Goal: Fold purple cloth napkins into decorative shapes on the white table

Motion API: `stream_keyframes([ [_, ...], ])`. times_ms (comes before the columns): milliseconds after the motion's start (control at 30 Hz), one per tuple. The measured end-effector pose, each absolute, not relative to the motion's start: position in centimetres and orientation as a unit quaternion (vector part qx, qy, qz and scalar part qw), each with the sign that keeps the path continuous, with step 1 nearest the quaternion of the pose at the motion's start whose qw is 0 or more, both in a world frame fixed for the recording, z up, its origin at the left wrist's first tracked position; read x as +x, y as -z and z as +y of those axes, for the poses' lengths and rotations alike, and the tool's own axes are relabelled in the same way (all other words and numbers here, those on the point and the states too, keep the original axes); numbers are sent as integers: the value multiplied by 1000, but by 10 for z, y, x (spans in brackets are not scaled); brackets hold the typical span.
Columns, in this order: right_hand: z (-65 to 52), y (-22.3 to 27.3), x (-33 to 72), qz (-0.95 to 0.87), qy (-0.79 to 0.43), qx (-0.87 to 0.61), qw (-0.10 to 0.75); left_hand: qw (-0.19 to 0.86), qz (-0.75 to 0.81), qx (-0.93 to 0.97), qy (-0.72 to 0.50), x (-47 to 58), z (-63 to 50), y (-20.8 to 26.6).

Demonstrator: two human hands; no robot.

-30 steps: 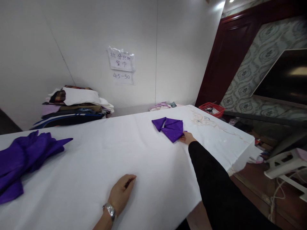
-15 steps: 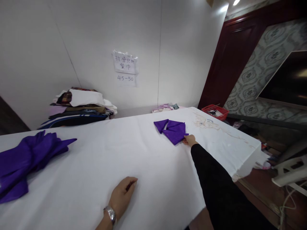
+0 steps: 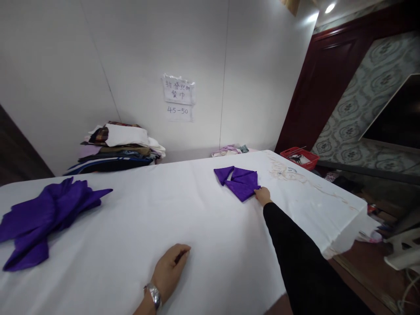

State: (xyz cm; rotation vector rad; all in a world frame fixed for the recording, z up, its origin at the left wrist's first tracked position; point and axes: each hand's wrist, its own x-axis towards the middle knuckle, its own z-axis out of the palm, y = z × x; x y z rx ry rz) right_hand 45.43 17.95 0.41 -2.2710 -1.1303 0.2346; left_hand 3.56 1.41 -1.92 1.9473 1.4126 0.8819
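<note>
View has swung slightly left over the last second. White tablecloth (image 3: 183, 210): same layout. Crumpled purple cloth (image 3: 54, 214): heap on the left, nobody touching it. Folded napkin (image 3: 244, 186): flat toward the far edge, right of centre, shape about the same. Left hand (image 3: 169, 269): loosely curled, nothing seen in it. Right hand (image 3: 263, 195): still pinching the napkin's right corner. My read: no new fold.
</note>
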Motion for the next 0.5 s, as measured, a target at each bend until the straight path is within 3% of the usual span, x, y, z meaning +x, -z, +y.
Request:
stream_keyframes([
  [300,162,-18,450,-431,-48,-846,311,285,525,729,-334,36,14,18],
  [500,182,-30,380,-620,-13,-726,298,272,521,735,-339,36,13,16],
])
